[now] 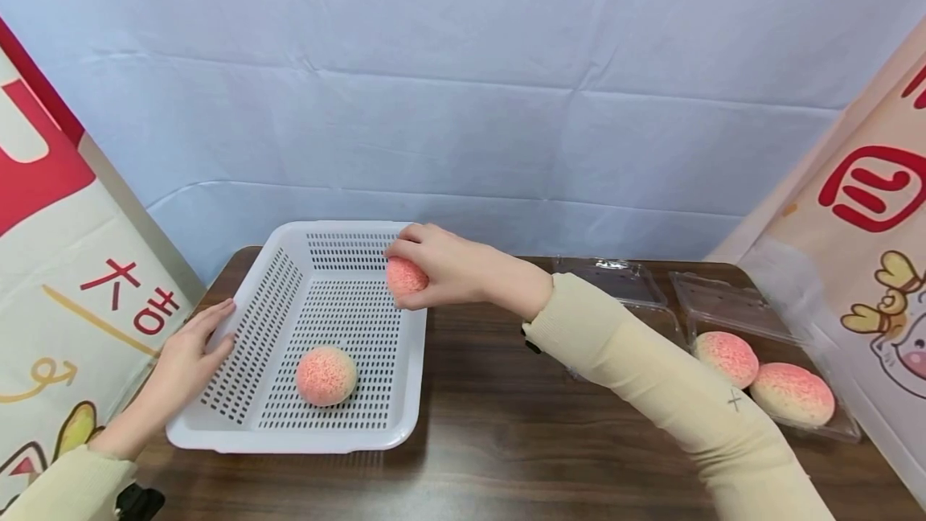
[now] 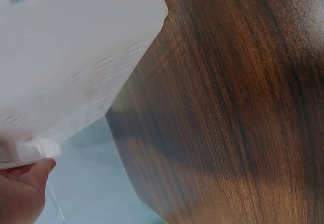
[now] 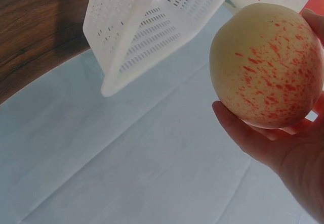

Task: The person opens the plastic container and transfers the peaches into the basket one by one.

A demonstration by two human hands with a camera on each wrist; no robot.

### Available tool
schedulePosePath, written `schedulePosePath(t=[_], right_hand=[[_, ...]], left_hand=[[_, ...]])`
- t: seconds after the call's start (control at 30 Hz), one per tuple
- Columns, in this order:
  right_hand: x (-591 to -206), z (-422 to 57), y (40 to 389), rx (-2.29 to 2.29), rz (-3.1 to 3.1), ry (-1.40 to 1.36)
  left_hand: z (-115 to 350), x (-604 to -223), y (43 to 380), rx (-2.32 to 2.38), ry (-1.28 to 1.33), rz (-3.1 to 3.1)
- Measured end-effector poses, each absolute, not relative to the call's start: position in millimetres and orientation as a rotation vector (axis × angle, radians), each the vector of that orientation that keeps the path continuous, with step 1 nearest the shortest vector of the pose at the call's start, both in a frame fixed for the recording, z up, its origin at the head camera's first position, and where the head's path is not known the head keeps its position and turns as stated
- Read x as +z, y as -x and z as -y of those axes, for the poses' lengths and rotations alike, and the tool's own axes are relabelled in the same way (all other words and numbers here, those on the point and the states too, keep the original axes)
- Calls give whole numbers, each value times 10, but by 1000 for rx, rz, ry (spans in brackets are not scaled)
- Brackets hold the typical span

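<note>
A pink-and-cream peach [image 1: 407, 276] is gripped by my right hand [image 1: 452, 264], thumb and fingers round its sides, over the right rim of the white perforated basket [image 1: 418, 392]. The right wrist view shows this peach [image 3: 266, 64] raised beside the basket, with its speckled side toward the palm. My left hand [image 1: 190, 348] holds the basket's left rim; in the left wrist view its fingertips [image 2: 46, 166] lie at the rim's underside. Another peach [image 1: 326, 376] lies on the basket floor, near the front.
Two more peaches [image 1: 727, 358] sit in an opened clear plastic box [image 1: 842, 420] at the right of the brown wooden table [image 1: 492, 449]. Next to it, another clear box [image 1: 615, 280] lies partly behind my right sleeve. A pale cloth [image 1: 463, 143] hangs behind; printed panels [image 1: 87, 223] flank the table.
</note>
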State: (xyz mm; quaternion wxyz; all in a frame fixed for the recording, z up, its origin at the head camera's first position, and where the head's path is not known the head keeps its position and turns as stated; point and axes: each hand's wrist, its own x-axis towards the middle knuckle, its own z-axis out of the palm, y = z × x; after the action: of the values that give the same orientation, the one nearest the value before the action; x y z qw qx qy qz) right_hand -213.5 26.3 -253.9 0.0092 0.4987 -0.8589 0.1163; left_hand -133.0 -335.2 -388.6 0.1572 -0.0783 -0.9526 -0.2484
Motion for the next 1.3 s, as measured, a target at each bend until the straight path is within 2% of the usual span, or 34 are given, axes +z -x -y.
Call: schedulePosePath(t=[1.3], right_hand=[[-2580,195,2196,229,2700,-1635]], left_hand=[[3302,-3799,1276,-721,207,2761]])
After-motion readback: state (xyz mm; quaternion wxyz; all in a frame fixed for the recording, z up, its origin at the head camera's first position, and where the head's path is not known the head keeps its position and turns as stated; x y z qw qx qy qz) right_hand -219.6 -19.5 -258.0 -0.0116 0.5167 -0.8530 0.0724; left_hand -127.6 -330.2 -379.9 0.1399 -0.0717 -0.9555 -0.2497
